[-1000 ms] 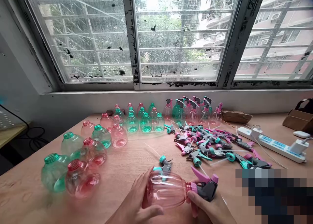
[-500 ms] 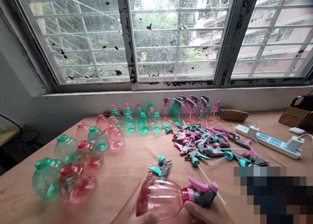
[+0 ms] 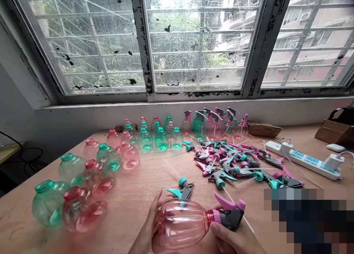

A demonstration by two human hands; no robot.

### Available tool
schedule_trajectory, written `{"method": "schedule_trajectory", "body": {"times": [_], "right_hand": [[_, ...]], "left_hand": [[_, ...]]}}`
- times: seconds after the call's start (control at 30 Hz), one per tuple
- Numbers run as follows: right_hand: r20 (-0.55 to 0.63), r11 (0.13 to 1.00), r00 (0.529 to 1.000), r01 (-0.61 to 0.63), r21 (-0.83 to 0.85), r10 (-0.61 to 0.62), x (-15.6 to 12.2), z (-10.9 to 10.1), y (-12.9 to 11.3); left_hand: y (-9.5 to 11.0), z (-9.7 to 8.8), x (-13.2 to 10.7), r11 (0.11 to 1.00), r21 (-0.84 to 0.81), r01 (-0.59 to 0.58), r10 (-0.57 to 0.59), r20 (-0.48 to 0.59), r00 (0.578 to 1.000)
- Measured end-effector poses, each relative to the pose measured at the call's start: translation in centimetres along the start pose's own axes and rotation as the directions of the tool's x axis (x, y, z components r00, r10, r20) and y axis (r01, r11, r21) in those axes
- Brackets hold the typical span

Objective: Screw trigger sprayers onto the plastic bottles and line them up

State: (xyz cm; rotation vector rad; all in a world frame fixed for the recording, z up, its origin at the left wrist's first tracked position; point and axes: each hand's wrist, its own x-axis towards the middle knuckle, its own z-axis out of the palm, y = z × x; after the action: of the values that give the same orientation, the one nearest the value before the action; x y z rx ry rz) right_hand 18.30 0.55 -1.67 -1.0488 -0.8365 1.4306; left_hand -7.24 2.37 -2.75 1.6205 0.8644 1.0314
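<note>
A clear pink spray bottle (image 3: 184,222) lies on its side between my hands, its neck pointing right. My left hand (image 3: 148,226) cups the rounded base end. At the neck, my right hand (image 3: 229,237) grips around the pink collar, thumb in front. A black-and-pink trigger sprayer (image 3: 231,211) sits on the bottle's neck, its pink lever facing up. Just behind the bottle, a loose grey-and-teal sprayer head (image 3: 184,189) with a thin tube lies on the table. My right fingertips are partly hidden behind the neck.
Open pink and green bottles (image 3: 162,138) stand at left and back. Several bottles with sprayers (image 3: 215,124) line the wall. A pile of sprayer heads (image 3: 235,160) lies centre-right, beside a white power strip (image 3: 304,160). A brown box (image 3: 336,130) sits far right. A pixelated patch covers the lower right.
My left hand has shifted on the bottle's base, with its fingers now showing higher behind it. The bottle has moved slightly right. The sprayer stays on its neck.
</note>
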Motion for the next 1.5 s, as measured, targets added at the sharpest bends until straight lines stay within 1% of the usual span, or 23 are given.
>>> {"method": "schedule_trajectory", "body": {"times": [0.03,0.1,0.17,0.23,0.33,0.43,0.53,0.63,0.73,0.83,0.97,1.1,1.17,1.3,1.4,1.5], "right_hand": [[0.009,1.000,1.000,-0.001,0.002,0.001,0.0,-0.1,0.2],[0.027,1.000,1.000,0.000,-0.013,0.001,0.1,-0.1,0.7],[0.028,0.999,1.000,0.010,-0.039,-0.009,0.1,-0.2,1.0],[0.023,0.999,1.000,0.016,-0.048,-0.015,0.2,-0.2,1.3],[0.001,0.999,1.000,0.010,-0.048,-0.010,0.2,-0.4,1.6],[-0.038,0.998,0.999,0.018,-0.055,-0.020,0.2,-0.6,1.7],[-0.002,0.995,0.997,0.071,-0.076,-0.072,0.3,-0.6,1.4],[0.007,0.992,0.992,0.126,-0.030,-0.125,0.4,-0.3,0.8],[-0.020,0.996,0.996,0.087,0.006,-0.087,0.3,0.1,0.3],[-0.009,0.999,0.999,0.047,-0.017,-0.047,0.1,0.2,0.3],[0.013,0.993,0.996,0.086,-0.080,-0.085,0.1,-0.2,0.7],[0.039,0.990,0.997,0.075,-0.121,-0.071,0.2,-0.4,1.3],[0.039,0.992,0.996,0.080,-0.098,-0.076,0.3,-0.4,1.5],[0.037,0.995,0.997,0.075,-0.061,-0.073,0.6,-0.5,1.6],[0.053,0.994,0.996,0.077,-0.082,-0.073,0.7,-0.7,1.8],[0.046,0.990,0.997,0.065,-0.123,-0.060,0.6,-0.8,1.9]], "left_hand": [[-0.3,-0.1,0.2,1.000,-0.003,0.001,-0.001,-0.002,1.000],[-0.5,-0.3,0.6,0.998,-0.022,0.050,-0.049,0.030,0.998],[-0.2,-0.4,0.9,0.990,-0.077,0.120,-0.115,0.076,0.990],[0.6,-0.4,0.9,0.980,-0.117,0.162,-0.153,0.081,0.985],[2.0,-0.5,0.5,0.980,-0.126,0.151,-0.142,0.081,0.987],[2.7,-0.8,0.2,0.971,-0.183,0.154,-0.138,0.094,0.986],[2.2,-0.8,0.2,0.954,-0.255,0.157,-0.130,0.119,0.984],[1.4,-0.4,0.3,0.960,-0.254,0.122,-0.087,0.145,0.986],[1.0,0.1,0.1,0.979,-0.197,0.058,-0.039,0.095,0.995],[1.3,0.1,-0.1,0.987,-0.147,0.065,-0.053,0.085,0.995],[2.2,-0.1,-0.1,0.970,-0.235,0.056,-0.022,0.145,0.989],[2.6,0.1,0.1,0.949,-0.309,0.060,-0.001,0.190,0.982],[2.4,0.2,0.1,0.953,-0.300,0.052,0.002,0.177,0.984],[1.4,0.1,-0.3,0.978,-0.207,0.037,-0.013,0.116,0.993],[0.9,-0.1,-0.5,0.968,-0.248,0.040,-0.007,0.134,0.991],[1.0,0.0,-0.5,0.953,-0.301,0.037,0.010,0.155,0.988]]}}
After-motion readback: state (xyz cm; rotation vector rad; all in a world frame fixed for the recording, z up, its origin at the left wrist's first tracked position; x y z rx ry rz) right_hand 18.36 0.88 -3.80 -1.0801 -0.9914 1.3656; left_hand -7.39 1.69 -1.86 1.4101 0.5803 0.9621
